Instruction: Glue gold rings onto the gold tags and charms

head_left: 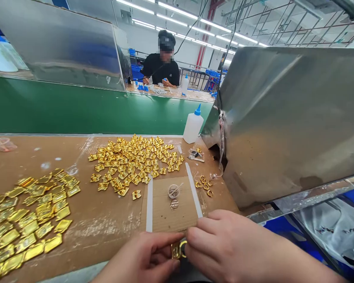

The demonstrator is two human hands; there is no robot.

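My left hand point(149, 257) and my right hand point(224, 243) meet at the near edge of the brown worktable point(106, 224). Both pinch one small gold piece with a gold ring point(178, 249) between the fingertips. Just beyond them lies a cardboard pad point(172, 212) with a tiny clear cup point(173, 191) on it. A heap of loose gold pieces point(132, 161) lies farther back. Several gold rings point(204, 184) lie to the right of the pad.
Rows of gold pieces point(29, 220) are laid out at the left. A white glue bottle with a blue tip point(193, 125) stands at the back. A large metal box point(292, 118) fills the right. Beyond a green conveyor belt point(76, 108) another person point(162, 65) works.
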